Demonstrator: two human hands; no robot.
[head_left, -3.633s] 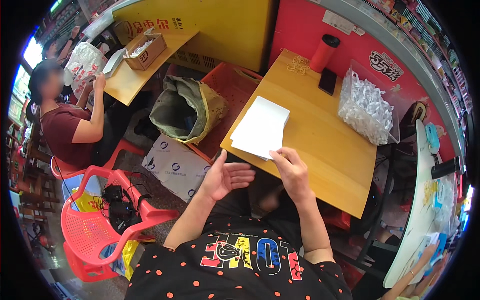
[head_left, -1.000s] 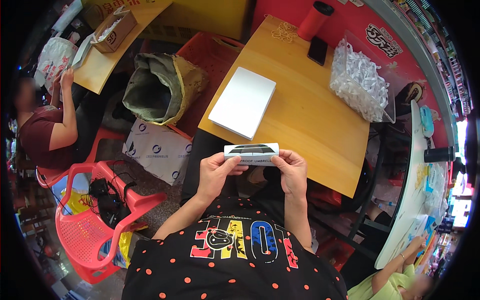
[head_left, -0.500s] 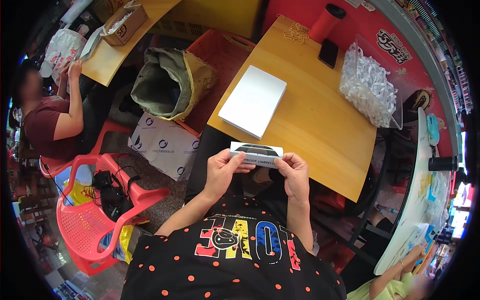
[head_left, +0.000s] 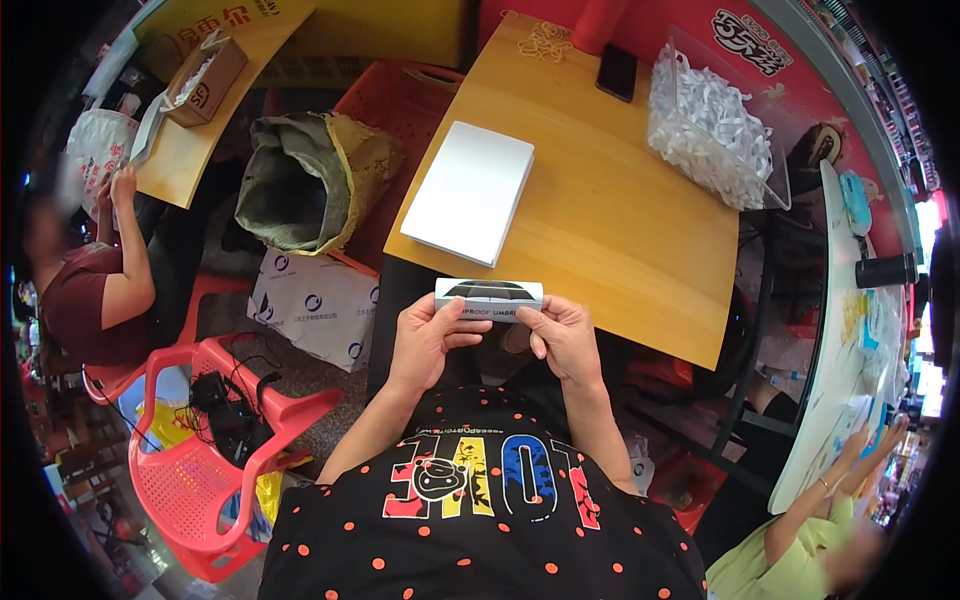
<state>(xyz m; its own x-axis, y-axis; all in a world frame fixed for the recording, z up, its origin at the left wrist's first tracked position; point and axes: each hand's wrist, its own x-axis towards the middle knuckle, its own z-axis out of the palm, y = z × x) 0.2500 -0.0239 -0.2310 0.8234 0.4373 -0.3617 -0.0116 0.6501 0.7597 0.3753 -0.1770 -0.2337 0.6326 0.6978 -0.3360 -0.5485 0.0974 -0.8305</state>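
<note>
In front of my body, just off the near edge of the wooden table (head_left: 620, 240), I hold a grey-and-white piece of umbrella packaging (head_left: 489, 291) level between both hands. It is a short, wide, printed piece with a black umbrella pictured on it; whether it is a closed box or a bent sleeve I cannot tell. My left hand (head_left: 425, 345) pinches its left end, thumb in front and fingers behind and below. At the right end, my right hand (head_left: 568, 340) grips with its thumb on the front face. A stack of white sheets (head_left: 470, 192) lies on the table just beyond.
Farther back on the table are a clear bin (head_left: 781, 188) of white strips, a black phone (head_left: 617, 73), a red cup (head_left: 600, 22) and rubber bands (head_left: 545, 42). Left stand an open sack (head_left: 365, 170) and a red chair (head_left: 165, 460). People sit left (head_left: 95, 285) and lower right (head_left: 800, 560).
The whole view has shifted, so the table and its things sit farther left and higher. Both hands still hold the packaging; the right thumb has slid inward along its front.
</note>
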